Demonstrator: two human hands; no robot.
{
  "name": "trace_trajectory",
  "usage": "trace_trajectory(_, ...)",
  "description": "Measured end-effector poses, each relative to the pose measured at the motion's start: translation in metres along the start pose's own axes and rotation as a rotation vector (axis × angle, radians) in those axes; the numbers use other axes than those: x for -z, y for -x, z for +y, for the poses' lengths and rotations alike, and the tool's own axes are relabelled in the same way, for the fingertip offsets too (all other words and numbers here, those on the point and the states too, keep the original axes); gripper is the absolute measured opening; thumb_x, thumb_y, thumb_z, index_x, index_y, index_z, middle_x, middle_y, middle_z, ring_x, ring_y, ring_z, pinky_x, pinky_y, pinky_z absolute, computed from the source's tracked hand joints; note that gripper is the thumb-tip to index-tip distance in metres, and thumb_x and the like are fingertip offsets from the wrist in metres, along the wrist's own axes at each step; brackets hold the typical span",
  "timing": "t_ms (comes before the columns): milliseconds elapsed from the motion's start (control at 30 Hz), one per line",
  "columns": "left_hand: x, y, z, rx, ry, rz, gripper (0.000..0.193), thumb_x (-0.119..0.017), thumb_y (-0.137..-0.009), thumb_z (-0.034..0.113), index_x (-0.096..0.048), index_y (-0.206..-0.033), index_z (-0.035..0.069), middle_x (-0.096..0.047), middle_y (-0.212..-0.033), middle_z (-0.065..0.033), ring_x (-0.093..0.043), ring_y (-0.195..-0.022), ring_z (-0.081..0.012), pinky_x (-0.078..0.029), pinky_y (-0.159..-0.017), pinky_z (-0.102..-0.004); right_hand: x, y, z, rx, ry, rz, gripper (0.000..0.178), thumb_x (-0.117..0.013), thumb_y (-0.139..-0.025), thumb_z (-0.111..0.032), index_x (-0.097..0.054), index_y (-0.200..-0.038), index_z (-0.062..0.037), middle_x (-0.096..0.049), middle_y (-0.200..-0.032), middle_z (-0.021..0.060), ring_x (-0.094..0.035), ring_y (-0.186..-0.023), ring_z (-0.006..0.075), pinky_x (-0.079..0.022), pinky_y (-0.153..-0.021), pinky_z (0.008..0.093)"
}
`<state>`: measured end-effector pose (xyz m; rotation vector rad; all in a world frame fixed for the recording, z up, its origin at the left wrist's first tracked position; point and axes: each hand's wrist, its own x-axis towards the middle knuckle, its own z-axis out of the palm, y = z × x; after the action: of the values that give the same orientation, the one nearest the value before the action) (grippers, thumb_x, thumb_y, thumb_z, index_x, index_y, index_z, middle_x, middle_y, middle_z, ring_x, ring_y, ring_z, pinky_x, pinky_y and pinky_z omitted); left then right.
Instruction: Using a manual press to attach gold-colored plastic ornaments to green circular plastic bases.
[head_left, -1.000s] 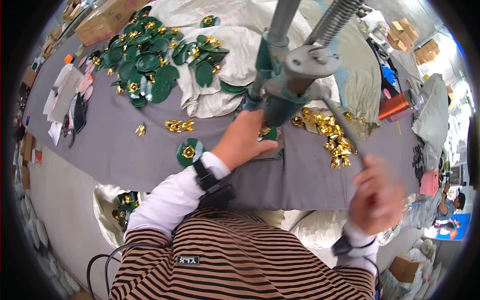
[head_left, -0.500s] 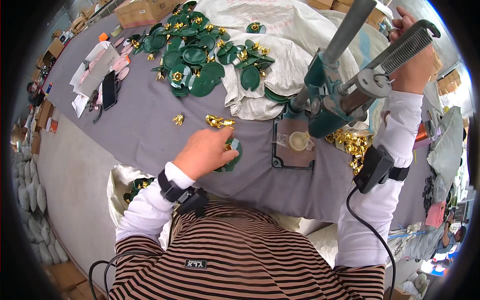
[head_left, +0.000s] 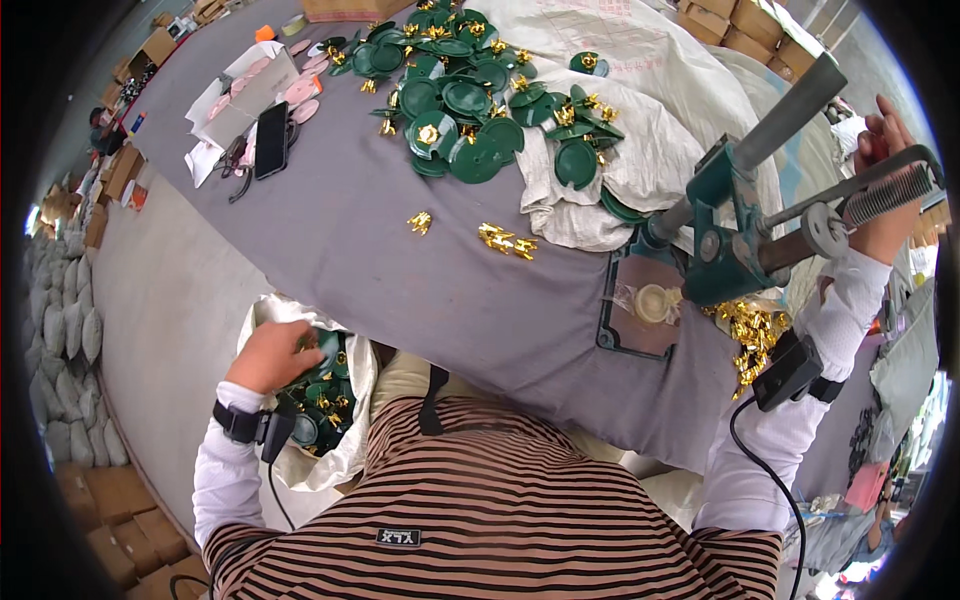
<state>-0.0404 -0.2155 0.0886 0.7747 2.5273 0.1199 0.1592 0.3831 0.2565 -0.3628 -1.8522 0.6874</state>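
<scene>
My left hand (head_left: 272, 358) is over the mouth of a white sack (head_left: 262, 322) at the lower left. Its thumb and fingers are curled at the edge of a green disc (head_left: 326, 345), slightly blurred. Inside the sack lie several green discs with gold claw-shaped pieces (head_left: 322, 405). At the far right, my right hand (head_left: 885, 150) is raised beside the spring and lever of a green hand press (head_left: 722, 240), fingers stretched upward and apart. Part of that hand is hidden behind the lever. A round pale die (head_left: 655, 303) sits on the press base.
Green discs with gold pieces (head_left: 465, 100) are heaped at the back, partly on white sacking (head_left: 660, 130). Loose gold pieces (head_left: 505, 240) lie mid-table, and more (head_left: 750, 335) beside the press. A phone (head_left: 271, 140) and a white box with pink discs (head_left: 240, 100) are at the left.
My left hand has moved from the table down to the sack at the left, and the green disc under it has left the table. My right hand stays by the lever. The view has shifted.
</scene>
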Motion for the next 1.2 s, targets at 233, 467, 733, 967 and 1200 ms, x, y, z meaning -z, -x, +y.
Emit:
trace_trajectory(233, 0.009, -0.101, 0.076, -0.335, 0.264, 0.553, 0.025, -0.072, -0.081, 0.02, -0.066, -0.097, 0.001, -0.068, -0.092, -0.0154, -0.065, -0.086, -0.035, -0.051, -0.079, -0.0428, -0.014, 0.011, -0.016, -0.002, -0.138, 0.117, 0.03, -0.056, -0.098, -0.014, -0.063, -0.123, 0.0011, -0.065, -0.093, 0.0072, -0.058, -0.074, 0.0057, -0.047, -0.062, 0.0152)
trace_trajectory(467, -0.001, -0.241, 0.151, -0.347, 0.111, 0.854, 0.049, -0.077, -0.074, 0.016, -0.057, -0.118, 0.005, -0.062, -0.109, -0.013, -0.052, -0.11, -0.0343, -0.045, -0.091, -0.0426, -0.031, 0.018, -0.033, -0.063, -0.301, 0.131, 0.031, -0.057, -0.097, -0.016, -0.063, -0.117, 0.0061, -0.061, -0.085, 0.006, -0.053, -0.069, 0.0077, -0.04, -0.056, 0.0172)
trace_trajectory(733, -0.015, -0.173, 0.124, -0.271, 1.161, 0.459, 0.023, -0.071, -0.08, 0.002, -0.063, -0.101, 0.001, -0.06, -0.078, -0.0015, -0.057, -0.07, -0.0121, -0.048, -0.064, -0.0272, -0.024, 0.021, -0.024, -0.045, -0.321, 0.108, 0.034, -0.057, -0.098, -0.016, -0.059, -0.123, 0.0071, -0.063, -0.094, 0.0097, -0.056, -0.075, 0.0082, -0.044, -0.06, 0.0162)
trace_trajectory(967, -0.083, -0.114, 0.095, -0.175, 1.09, 0.246, 0.027, -0.077, -0.079, 0.01, -0.066, -0.102, -0.002, -0.066, -0.087, -0.0037, -0.06, -0.075, -0.0107, -0.05, -0.066, -0.0257, -0.013, 0.005, -0.009, 0.094, -0.095, 0.049, 0.034, -0.059, -0.095, -0.014, -0.06, -0.127, -0.0002, -0.064, -0.097, 0.0099, -0.059, -0.079, 0.0103, -0.046, -0.067, 0.0167)
trace_trajectory(1200, -0.058, -0.158, 0.089, -0.3, 0.359, 0.962, 0.033, -0.08, -0.073, 0.014, -0.063, -0.099, 0.0, -0.066, -0.09, -0.0121, -0.065, -0.076, -0.0228, -0.052, -0.069, -0.0337, -0.013, 0.007, -0.004, 0.072, -0.134, 0.078, 0.04, -0.064, -0.094, -0.023, -0.061, -0.124, 0.0033, -0.066, -0.098, 0.0103, -0.059, -0.076, 0.0096, -0.047, -0.063, 0.0154)
